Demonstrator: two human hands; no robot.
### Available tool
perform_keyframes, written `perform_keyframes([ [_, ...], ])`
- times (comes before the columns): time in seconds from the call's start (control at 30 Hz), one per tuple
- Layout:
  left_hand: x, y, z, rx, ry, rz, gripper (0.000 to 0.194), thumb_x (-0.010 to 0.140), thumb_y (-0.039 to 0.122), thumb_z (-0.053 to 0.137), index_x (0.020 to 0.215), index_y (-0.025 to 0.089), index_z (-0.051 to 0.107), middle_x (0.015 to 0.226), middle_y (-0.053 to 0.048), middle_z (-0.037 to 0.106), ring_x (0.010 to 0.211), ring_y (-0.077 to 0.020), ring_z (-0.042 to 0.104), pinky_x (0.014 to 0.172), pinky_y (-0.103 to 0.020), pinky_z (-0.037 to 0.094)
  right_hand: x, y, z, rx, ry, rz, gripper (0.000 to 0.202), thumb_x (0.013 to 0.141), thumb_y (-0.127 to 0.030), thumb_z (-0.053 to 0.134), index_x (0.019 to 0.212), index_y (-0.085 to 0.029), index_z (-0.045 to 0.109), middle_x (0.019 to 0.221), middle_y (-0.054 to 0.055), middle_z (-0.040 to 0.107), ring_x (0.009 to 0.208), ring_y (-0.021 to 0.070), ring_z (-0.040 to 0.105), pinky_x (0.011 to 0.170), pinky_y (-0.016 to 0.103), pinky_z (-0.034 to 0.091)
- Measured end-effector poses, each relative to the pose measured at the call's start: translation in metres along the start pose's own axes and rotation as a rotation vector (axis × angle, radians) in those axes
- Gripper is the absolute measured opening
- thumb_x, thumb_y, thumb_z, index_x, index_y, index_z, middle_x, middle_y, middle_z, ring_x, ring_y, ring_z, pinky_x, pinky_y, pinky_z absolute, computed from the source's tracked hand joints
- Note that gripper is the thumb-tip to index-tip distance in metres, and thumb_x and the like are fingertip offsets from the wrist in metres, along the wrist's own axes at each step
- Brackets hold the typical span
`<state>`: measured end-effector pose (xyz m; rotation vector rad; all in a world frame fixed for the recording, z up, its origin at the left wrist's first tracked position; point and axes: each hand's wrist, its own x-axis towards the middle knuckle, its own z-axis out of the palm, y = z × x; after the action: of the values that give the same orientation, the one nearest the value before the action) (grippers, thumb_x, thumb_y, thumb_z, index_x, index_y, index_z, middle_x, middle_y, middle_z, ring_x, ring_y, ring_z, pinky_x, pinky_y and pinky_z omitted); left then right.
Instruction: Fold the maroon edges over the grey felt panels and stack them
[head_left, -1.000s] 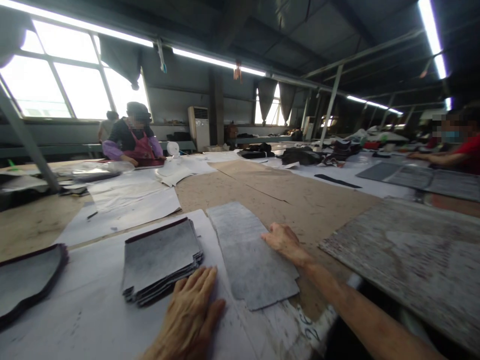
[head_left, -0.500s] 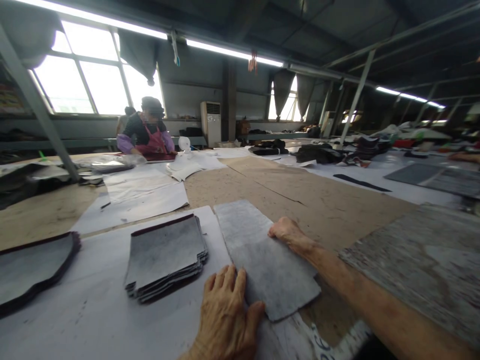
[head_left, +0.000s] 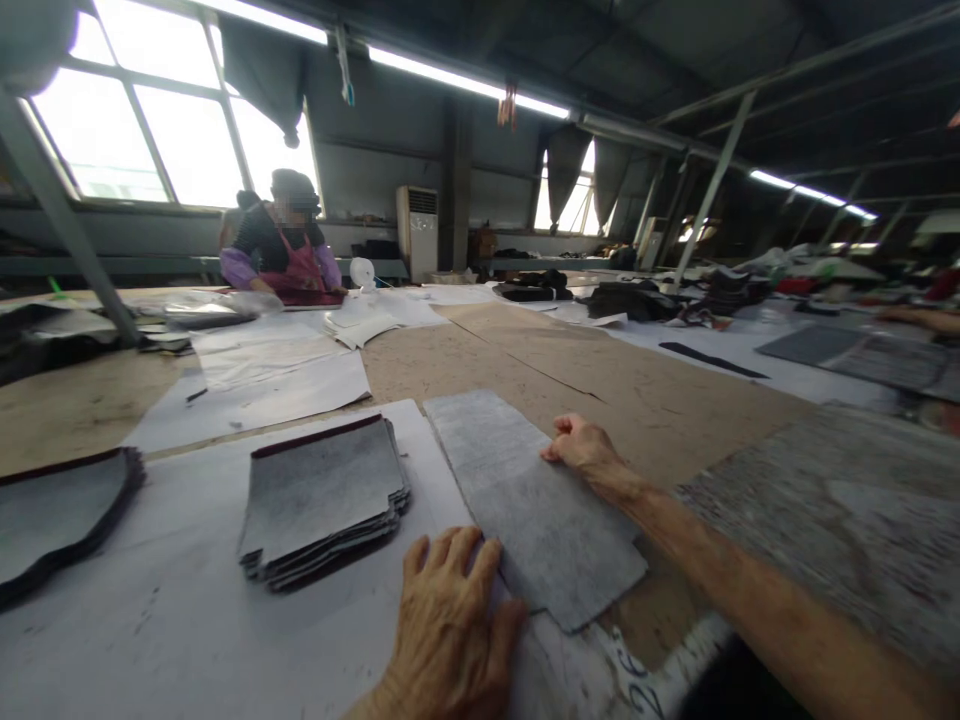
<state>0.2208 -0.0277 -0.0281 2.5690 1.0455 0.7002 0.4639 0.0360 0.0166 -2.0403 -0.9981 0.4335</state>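
Note:
A long grey felt-like piece lies flat in front of me, partly on white paper and partly on brown board. My left hand rests palm down with fingers spread, its fingertips at the piece's left edge. Over the right edge of the piece is my right hand, its fingers curled together; whatever they may pinch is too small to tell. Left of my left hand sits a stack of smaller grey pieces with a dark red top edge. Another grey stack reaches the left frame edge.
A mottled grey sheet lies at the right. White papers and dark fabric piles are farther back. Across the table a person in a pink apron leans over dark red material. A slanted metal post stands at the left.
My right hand has lifted slightly, shifted a little right and turned at the edge of the long grey piece. My left hand stays nearly in place. The camera view has shifted slightly.

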Motion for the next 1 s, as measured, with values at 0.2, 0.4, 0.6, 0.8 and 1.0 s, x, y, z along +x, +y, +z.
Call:
perform_keyframes([
  [0.2, 0.001, 0.011, -0.008, 0.023, -0.027, -0.048, 0.030, 0.081, 0.030, 0.048, 0.110, 0.024, 0.056, 0.118, -0.005, 0.051, 0.111, -0.0244, 0.041, 0.100, -0.048, 0.024, -0.002, 0.015, -0.005, 0.203, 0.042, 0.050, 0.025, 0.088, -0.031, 0.051, 0.104, -0.013, 0.055, 0.098, 0.006, 0.058, 0.082, 0.0147, 0.058, 0.071, 0.032, 0.050],
  [0.4, 0.001, 0.009, -0.005, 0.041, -0.019, -0.045, 0.029, 0.081, 0.031, 0.048, 0.108, 0.023, 0.056, 0.118, -0.007, 0.050, 0.110, -0.0248, 0.040, 0.099, -0.047, 0.024, -0.009, 0.024, -0.008, 0.144, 0.081, -0.046, 0.019, 0.083, -0.025, 0.058, 0.098, -0.013, 0.057, 0.109, 0.007, 0.054, 0.098, 0.0186, 0.053, 0.083, 0.039, 0.046],
  [0.6, 0.000, 0.007, -0.003, 0.048, -0.009, -0.015, 0.032, 0.083, 0.034, 0.046, 0.111, 0.022, 0.054, 0.126, -0.007, 0.046, 0.117, -0.0256, 0.036, 0.101, -0.049, 0.021, -0.012, 0.022, -0.031, 0.202, -0.017, 0.023, 0.021, 0.085, -0.028, 0.056, 0.097, -0.012, 0.057, 0.088, 0.003, 0.059, 0.074, 0.0124, 0.058, 0.067, 0.030, 0.050],
  [0.8, 0.001, 0.009, -0.004, 0.073, -0.025, -0.014, 0.029, 0.084, 0.034, 0.045, 0.108, 0.023, 0.055, 0.127, -0.007, 0.046, 0.117, -0.0267, 0.037, 0.099, -0.051, 0.022, -0.019, 0.033, -0.045, 0.188, -0.001, 0.053, 0.022, 0.086, -0.032, 0.054, 0.091, -0.011, 0.058, 0.078, 0.001, 0.058, 0.063, 0.0094, 0.056, 0.058, 0.024, 0.049],
  [1.0, 0.002, 0.009, -0.005, 0.040, -0.017, 0.018, 0.028, 0.084, 0.033, 0.046, 0.110, 0.024, 0.052, 0.128, -0.002, 0.047, 0.120, -0.0257, 0.036, 0.100, -0.054, 0.019, 0.001, 0.039, -0.060, 0.045, 0.247, -0.026, 0.024, 0.089, -0.034, 0.049, 0.093, -0.011, 0.055, 0.081, 0.002, 0.057, 0.065, 0.0098, 0.055, 0.059, 0.025, 0.048],
])
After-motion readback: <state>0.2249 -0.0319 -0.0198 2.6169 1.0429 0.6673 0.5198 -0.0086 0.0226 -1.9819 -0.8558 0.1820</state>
